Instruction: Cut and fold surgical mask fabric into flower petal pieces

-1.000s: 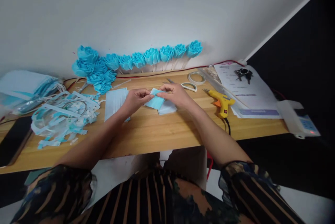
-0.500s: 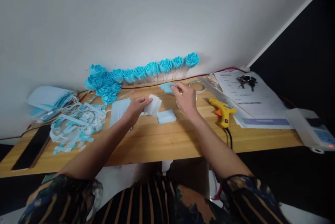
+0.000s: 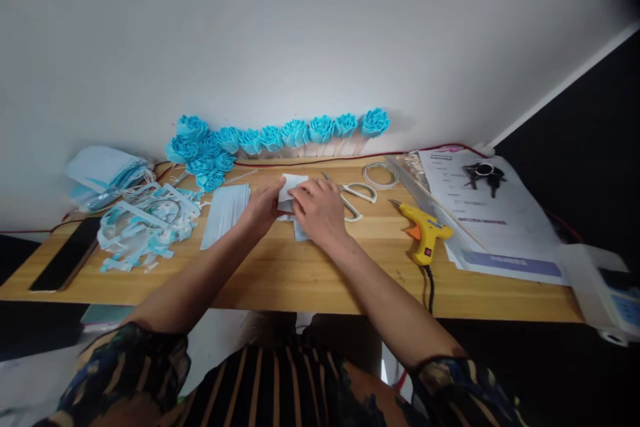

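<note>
My left hand (image 3: 263, 204) and my right hand (image 3: 321, 210) meet over the middle of the table, fingers closed on a small white piece of fabric (image 3: 289, 186). Its upper part shows between the fingertips. Beneath the hands lies a pale blue fabric piece (image 3: 301, 232), mostly covered by my right hand. Left of my left hand is a flat stack of pale blue pleated sheets (image 3: 225, 214). A pair of scissors (image 3: 354, 217) with white handles lies just right of my right hand.
Blue fabric roses (image 3: 295, 132) line the wall. Cut scraps (image 3: 147, 224), bagged masks (image 3: 107, 174) and a phone (image 3: 65, 257) are at left. To the right are a tape roll (image 3: 381, 176), a yellow glue gun (image 3: 424, 230), papers (image 3: 480, 214) and keys (image 3: 493, 177).
My right hand has moved left to meet my left hand at the white fabric. The blue piece it pinched no longer shows clearly. The scissors have come into sight.
</note>
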The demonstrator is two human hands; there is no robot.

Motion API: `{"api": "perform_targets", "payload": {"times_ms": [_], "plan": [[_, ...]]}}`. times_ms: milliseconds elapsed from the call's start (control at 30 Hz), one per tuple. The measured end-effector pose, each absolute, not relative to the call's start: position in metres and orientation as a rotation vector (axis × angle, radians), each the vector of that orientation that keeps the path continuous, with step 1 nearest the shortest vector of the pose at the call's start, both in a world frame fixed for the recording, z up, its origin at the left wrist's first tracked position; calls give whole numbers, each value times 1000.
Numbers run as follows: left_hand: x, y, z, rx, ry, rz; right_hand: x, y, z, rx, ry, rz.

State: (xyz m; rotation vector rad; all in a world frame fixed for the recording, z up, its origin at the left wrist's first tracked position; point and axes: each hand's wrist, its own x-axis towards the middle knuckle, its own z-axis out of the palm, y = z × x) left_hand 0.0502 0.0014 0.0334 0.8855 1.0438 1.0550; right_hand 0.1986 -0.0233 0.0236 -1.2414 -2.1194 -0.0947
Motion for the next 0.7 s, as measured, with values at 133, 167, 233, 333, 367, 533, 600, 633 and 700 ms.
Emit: {"api": "perform_targets", "payload": {"times_ms": [133,167,233,333,367,533,600,633,700], "plan": [[40,-2,29,1046,1143,1056,209,-23,33,-1183,-1943,68],[38,-4,29,1106,1154,1054,212,-22,35,-1192,-1875,114],[35,-10,30,1223,1161,1051,217,-18,36,-1202,-1793,227],[34,-20,32,1364,1173,1032,216,-12,30,-1115,-1808,491],[34,-24,33,1411,1184,1025,214,-11,26,-1081,-1821,584],[33,-35,34,1597,1272,1079,200,-14,18,-1036,-1716,807],[30,-37,31,1549,1319,1121,196,-17,17,-1013,-1612,855],[28,-39,29,1488,1330,1135,194,-17,17,-1003,-1570,886],[24,-45,24,1325,1313,1163,191,-18,17,-983,-1518,943]]}}
